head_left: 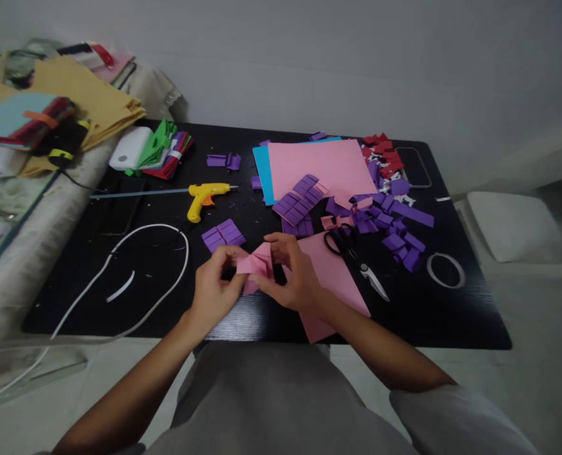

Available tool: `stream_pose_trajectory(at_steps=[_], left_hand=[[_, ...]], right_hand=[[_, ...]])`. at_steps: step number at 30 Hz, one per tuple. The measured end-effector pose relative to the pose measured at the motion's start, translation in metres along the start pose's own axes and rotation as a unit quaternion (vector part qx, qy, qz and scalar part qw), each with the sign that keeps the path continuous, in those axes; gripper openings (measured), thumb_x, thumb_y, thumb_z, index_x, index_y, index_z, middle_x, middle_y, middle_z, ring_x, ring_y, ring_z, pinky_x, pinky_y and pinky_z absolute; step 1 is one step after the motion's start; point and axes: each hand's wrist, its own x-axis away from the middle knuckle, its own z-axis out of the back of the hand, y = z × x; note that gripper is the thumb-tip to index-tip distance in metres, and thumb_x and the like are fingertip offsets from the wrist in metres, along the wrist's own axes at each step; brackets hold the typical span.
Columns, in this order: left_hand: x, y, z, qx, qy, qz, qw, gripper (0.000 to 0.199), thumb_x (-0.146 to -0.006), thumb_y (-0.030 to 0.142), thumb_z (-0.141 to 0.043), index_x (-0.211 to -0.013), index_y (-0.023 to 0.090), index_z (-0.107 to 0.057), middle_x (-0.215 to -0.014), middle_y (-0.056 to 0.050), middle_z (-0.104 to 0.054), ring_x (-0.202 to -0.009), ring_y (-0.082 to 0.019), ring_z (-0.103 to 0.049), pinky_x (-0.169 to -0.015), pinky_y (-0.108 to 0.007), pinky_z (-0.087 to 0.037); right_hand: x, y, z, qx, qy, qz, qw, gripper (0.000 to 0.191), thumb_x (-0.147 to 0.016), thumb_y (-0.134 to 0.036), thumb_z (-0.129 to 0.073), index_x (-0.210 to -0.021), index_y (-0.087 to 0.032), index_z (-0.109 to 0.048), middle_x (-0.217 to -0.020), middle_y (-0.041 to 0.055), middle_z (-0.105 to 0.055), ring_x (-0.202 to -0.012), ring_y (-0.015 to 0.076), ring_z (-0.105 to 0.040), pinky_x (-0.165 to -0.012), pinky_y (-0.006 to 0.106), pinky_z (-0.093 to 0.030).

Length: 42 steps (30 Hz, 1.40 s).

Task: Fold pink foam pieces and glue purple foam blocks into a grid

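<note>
A folded pink paper piece [258,265] is held up between both hands, above the front edge of the black table. My left hand [217,282] pinches its left side between thumb and fingers. On the right side, my right hand [294,273] grips it, with the thumb below and the fingers at the top. Just beyond my left hand lies a purple folded paper panel [224,236]. A pink sheet [332,284] lies partly beneath my right hand and forearm. Black-handled scissors [374,282] rest at the right edge of that sheet.
The black table [451,316] bears a yellow glue gun [205,197], a large pink sheet [321,164] over a blue one, and purple paper pieces [406,249]. A tape ring [445,270] is at the right. A white cable [183,253] loops at the left, near green folded papers [157,145].
</note>
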Motion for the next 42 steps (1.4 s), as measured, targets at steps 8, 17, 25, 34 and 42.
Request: stream_pose_trajectory(at_steps=[8, 17, 25, 34, 42], left_hand=[[-0.001, 0.0, 0.003, 0.016, -0.012, -0.025, 0.999, 0.011, -0.095, 0.019, -0.061, -0.104, 0.022, -0.066, -0.096, -0.002, -0.076, -0.082, -0.015, -0.072, -0.078, -0.029, -0.058], [0.0, 0.001, 0.002, 0.026, -0.008, -0.019, 0.999, 0.009, -0.093, 0.018, -0.065, -0.1, 0.022, -0.069, -0.094, -0.002, -0.076, -0.082, -0.016, -0.072, -0.078, -0.03, -0.058], [-0.001, 0.009, 0.003, -0.037, -0.011, -0.091, 0.995, 0.015, -0.093, 0.012, -0.06, -0.1, 0.022, -0.069, -0.095, -0.002, -0.076, -0.089, -0.017, -0.073, -0.082, -0.03, -0.058], [0.0, 0.015, 0.003, -0.073, -0.026, -0.116, 0.99, 0.016, -0.093, 0.007, -0.06, -0.1, 0.021, -0.066, -0.093, -0.001, -0.074, -0.087, -0.015, -0.072, -0.08, -0.027, -0.056], [-0.002, 0.017, 0.004, -0.069, -0.036, -0.133, 0.988, 0.02, -0.088, 0.002, -0.059, -0.096, 0.019, -0.065, -0.09, -0.001, -0.072, -0.083, -0.014, -0.069, -0.078, -0.026, -0.054]], right_hand=[[-0.007, 0.004, 0.002, -0.087, 0.03, -0.082, 0.992, 0.029, -0.088, -0.036, -0.073, -0.112, -0.024, -0.062, -0.084, -0.0002, -0.068, -0.078, 0.0163, -0.069, -0.072, 0.029, -0.057], [-0.007, 0.009, 0.001, -0.075, 0.037, -0.094, 0.992, 0.03, -0.083, -0.038, -0.077, -0.106, -0.025, -0.061, -0.085, -0.0009, -0.068, -0.077, 0.0156, -0.067, -0.07, 0.029, -0.055], [-0.01, 0.006, -0.001, -0.102, 0.039, -0.094, 0.99, 0.03, -0.08, -0.034, -0.076, -0.103, -0.024, -0.058, -0.08, -0.0031, -0.065, -0.071, 0.0135, -0.062, -0.066, 0.027, -0.052], [-0.011, 0.006, 0.001, -0.091, 0.027, -0.081, 0.992, 0.029, -0.08, -0.029, -0.073, -0.105, -0.024, -0.057, -0.078, -0.0043, -0.063, -0.069, 0.0128, -0.059, -0.065, 0.026, -0.049], [-0.012, 0.009, 0.001, -0.101, 0.025, -0.064, 0.993, 0.027, -0.08, -0.028, -0.074, -0.102, -0.023, -0.06, -0.073, -0.0063, -0.06, -0.064, 0.0113, -0.057, -0.061, 0.025, -0.045]])
